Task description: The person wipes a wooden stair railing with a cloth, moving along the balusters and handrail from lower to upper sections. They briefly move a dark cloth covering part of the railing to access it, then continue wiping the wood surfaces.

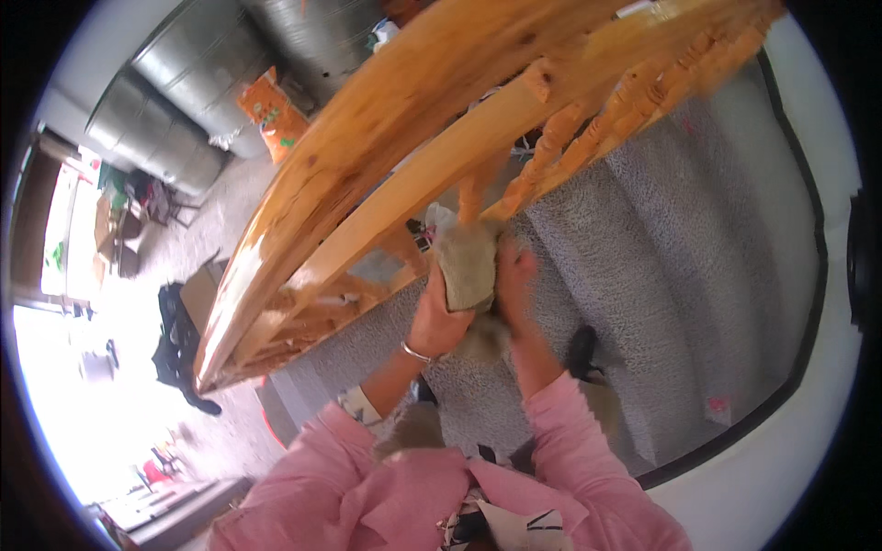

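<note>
Before me, a long varnished wooden piece (pixel 331 165) with a curved, pointed end and carved parts slants across the view. My left hand (pixel 441 320), with a bangle at the wrist, grips a beige-green cloth (pixel 467 265) from its left side, close to the lower edge of the wood. On the cloth's right side is my right hand (pixel 517 275), blurred; whether its fingers hold the cloth is unclear. The cloth's upper end lies by a short turned wooden post (pixel 471 196). Something whitish, perhaps plastic, shows just above my left hand.
Grey textured sheeting (pixel 599 248) spreads below and right of the wood. Large metal drums (pixel 207 76) and an orange printed bag (pixel 272 113) stand beyond it at upper left. A cardboard box (pixel 200 293) with a black item (pixel 172 344) lies on the floor at left.
</note>
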Motion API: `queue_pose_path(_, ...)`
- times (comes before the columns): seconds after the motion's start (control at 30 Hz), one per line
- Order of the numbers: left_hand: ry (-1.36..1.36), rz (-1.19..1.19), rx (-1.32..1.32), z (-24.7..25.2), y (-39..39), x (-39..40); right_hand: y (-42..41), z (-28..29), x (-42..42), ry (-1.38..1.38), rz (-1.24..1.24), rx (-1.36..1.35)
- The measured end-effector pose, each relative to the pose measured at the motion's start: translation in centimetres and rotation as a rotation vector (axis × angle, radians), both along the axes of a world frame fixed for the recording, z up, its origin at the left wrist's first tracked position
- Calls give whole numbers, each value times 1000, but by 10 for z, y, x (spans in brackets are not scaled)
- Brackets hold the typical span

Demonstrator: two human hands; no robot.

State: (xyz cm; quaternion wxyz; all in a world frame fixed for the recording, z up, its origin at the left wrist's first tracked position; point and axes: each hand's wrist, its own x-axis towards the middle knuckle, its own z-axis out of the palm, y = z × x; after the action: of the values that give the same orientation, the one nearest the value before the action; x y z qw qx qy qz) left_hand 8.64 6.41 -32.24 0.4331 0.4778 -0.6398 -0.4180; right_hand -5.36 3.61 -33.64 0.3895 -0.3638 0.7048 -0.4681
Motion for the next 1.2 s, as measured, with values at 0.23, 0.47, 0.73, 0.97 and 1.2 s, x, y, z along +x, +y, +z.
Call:
queue_pose_path(0.23, -584, 136, -526, 80, -92, 17, -106, 135, -15, 1341, 284, -864)
queue_pose_path(0.47, -934, 400, -270, -58, 0, 153, -54, 6, 159, 977, 628, -630)
queue_pose_path(0.73, 54, 353, 458, -37, 131, 251, 67, -53, 250, -139, 775, -84)
queue_pose_path(0.97, 112, 224, -567, 185, -4, 161, -12, 242, 119, 475, 418, -824)
queue_pose_path(1.2, -542, 78, -724, 195, -109, 142, -127, 241, 70, 1812, 277, -892)
